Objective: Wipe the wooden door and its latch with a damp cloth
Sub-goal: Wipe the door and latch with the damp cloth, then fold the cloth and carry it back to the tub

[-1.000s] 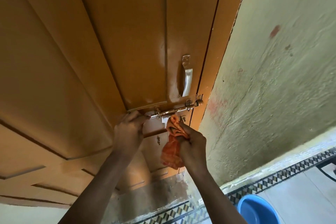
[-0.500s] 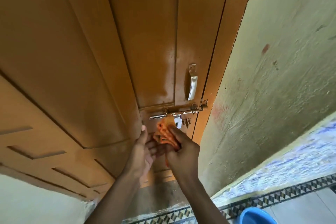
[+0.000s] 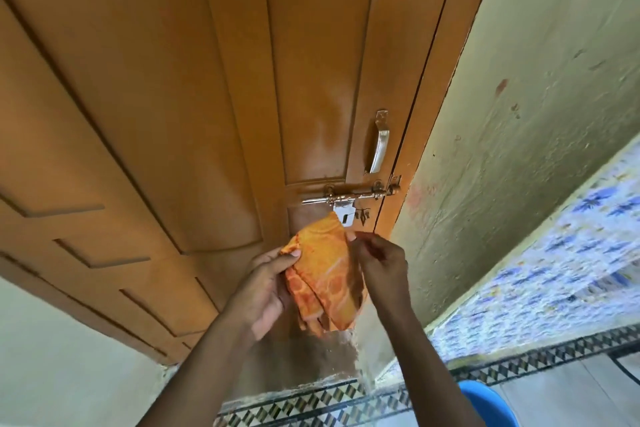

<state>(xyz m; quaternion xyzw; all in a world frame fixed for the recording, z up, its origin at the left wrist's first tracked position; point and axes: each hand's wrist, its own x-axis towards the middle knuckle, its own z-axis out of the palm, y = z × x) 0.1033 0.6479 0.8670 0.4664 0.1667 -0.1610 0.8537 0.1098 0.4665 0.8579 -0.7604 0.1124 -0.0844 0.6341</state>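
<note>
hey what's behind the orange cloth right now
Behind the orange cloth, held in both hands, lies the wooden door; its tip overlaps the latch hasp. The door surface it covers cannot be seen.

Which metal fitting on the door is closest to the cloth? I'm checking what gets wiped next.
The hasp plate hanging under the sliding bolt: the orange cloth's top corner reaches it. The pull handle sits well above, apart.
</note>
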